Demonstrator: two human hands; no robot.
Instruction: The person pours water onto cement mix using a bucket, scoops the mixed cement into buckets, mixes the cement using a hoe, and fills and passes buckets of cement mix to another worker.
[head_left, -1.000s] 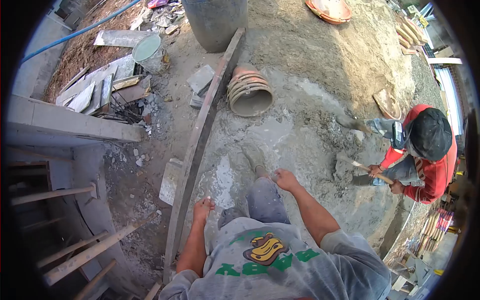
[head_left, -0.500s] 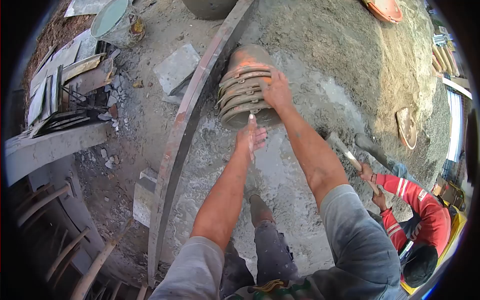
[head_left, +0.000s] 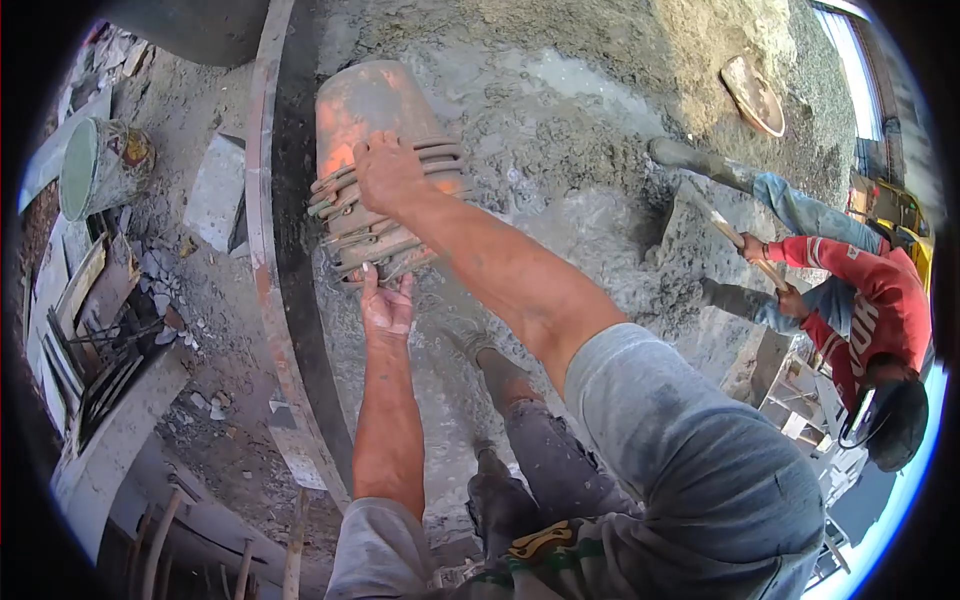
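A stack of nested buckets (head_left: 375, 108), muddy with orange showing through, is on the wet ground (head_left: 560, 200) in front of the person, base end pointing away and rims nearer; whether it lies flat or tips up a little, I cannot tell. The right hand (head_left: 390, 172) is laid across its side with fingers bent over the rims, though the fingertips are hidden, so a firm clamp cannot be confirmed. The left hand (head_left: 387, 300) is palm up, its fingers apart, at the nearest rim. The buckets look caked with mud, so they may stick together, and a sharp tug could bring several at once; slick rims might also slip from the fingers. Wet ground under the boots could cost the person their footing. On the left, a long beam (head_left: 290, 200) stands just beside the stack and limits movement that way, with a slab (head_left: 217, 195) and a pail (head_left: 120, 168) beyond it. The right side has more open ground, up to a co-worker in red (head_left: 895, 285) holding a long-handled tool (head_left: 727, 228), well apart from the buckets.
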